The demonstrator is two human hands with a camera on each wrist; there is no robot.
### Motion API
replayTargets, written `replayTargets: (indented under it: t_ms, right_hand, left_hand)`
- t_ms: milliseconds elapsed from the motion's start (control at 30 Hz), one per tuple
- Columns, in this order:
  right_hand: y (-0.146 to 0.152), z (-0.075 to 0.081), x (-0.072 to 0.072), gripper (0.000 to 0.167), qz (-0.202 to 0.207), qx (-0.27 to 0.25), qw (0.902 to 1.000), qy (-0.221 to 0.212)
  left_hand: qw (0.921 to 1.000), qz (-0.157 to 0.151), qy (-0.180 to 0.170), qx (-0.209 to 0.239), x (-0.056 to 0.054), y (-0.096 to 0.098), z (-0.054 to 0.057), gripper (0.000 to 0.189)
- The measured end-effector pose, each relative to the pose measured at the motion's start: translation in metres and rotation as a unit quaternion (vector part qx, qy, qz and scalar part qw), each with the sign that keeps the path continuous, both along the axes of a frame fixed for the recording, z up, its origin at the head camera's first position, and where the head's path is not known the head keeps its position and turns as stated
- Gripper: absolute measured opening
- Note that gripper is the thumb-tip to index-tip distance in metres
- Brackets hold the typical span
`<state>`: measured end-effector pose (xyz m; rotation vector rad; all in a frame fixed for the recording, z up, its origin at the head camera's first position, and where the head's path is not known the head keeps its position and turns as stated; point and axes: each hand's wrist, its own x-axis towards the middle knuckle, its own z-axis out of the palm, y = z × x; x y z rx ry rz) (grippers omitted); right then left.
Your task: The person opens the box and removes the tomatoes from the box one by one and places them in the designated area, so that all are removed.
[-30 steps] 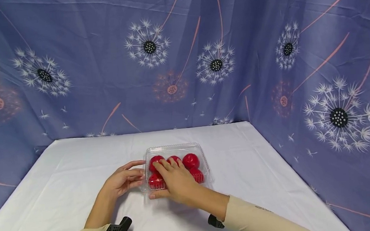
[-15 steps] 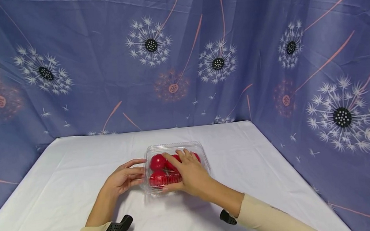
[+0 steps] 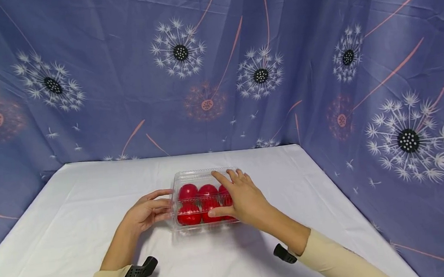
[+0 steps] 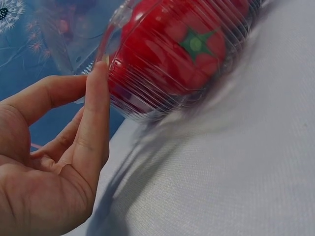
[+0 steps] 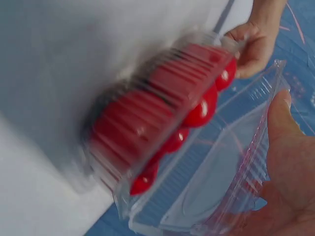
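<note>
A clear plastic clamshell container (image 3: 186, 227) holds several red tomatoes (image 3: 188, 191); a green calyx (image 4: 197, 45) shows through its side in the left wrist view. My left hand (image 3: 144, 213) pinches the container's left edge with its fingertips. At the right side, my right hand (image 3: 247, 198) grips the rim of the raised lid (image 5: 206, 177), thumb at the front edge, other fingers spread toward the back. In the right wrist view the lid stands tilted away from the tomatoes, apart from the base. The right hand hides the tomatoes at the right end in the head view.
A white cloth (image 3: 92, 194) covers the table. Blue curtains (image 3: 121, 77) with dandelion prints hang behind and at both sides. Black wrist straps (image 3: 140, 271) sit on both forearms.
My right hand has moved right and a little up, and the lid's front edge has risen with it, baring the front tomatoes. The left hand has stayed at the container's left edge.
</note>
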<state>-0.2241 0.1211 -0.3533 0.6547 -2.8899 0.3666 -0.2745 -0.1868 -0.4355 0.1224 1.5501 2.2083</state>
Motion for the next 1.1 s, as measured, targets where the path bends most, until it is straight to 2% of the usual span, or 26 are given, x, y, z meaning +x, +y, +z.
replayTargets:
  t_ms: [167, 267, 500, 800, 967, 1100]
  right_hand:
    - [0.007, 0.011, -0.004, 0.103, -0.035, -0.002, 0.9993, 0.017]
    - [0.01, 0.016, -0.008, 0.103, -0.049, -0.021, 0.9983, 0.024]
    - [0.014, 0.029, -0.022, 0.1, -0.047, -0.085, 0.994, 0.052]
    - [0.021, 0.038, -0.039, 0.094, -0.064, -0.151, 0.9859, 0.034]
    - [0.027, 0.041, -0.05, 0.089, -0.072, -0.205, 0.9761, 0.005]
    - [0.033, 0.042, -0.061, 0.092, -0.078, -0.266, 0.9606, -0.021]
  left_hand:
    - [1.0, 0.001, 0.004, 0.001, -0.001, 0.0, 0.003, 0.041]
    - [1.0, 0.006, 0.002, -0.006, -0.001, 0.001, 0.003, 0.039]
    - [0.9995, 0.008, 0.012, -0.028, -0.003, 0.003, 0.003, 0.045]
    - [0.9981, 0.014, 0.025, -0.054, -0.002, 0.002, 0.005, 0.06]
    - [0.9975, 0.021, 0.025, -0.063, -0.001, 0.003, 0.006, 0.062]
    - [0.9975, 0.02, 0.025, -0.063, 0.0, 0.004, 0.008, 0.059]
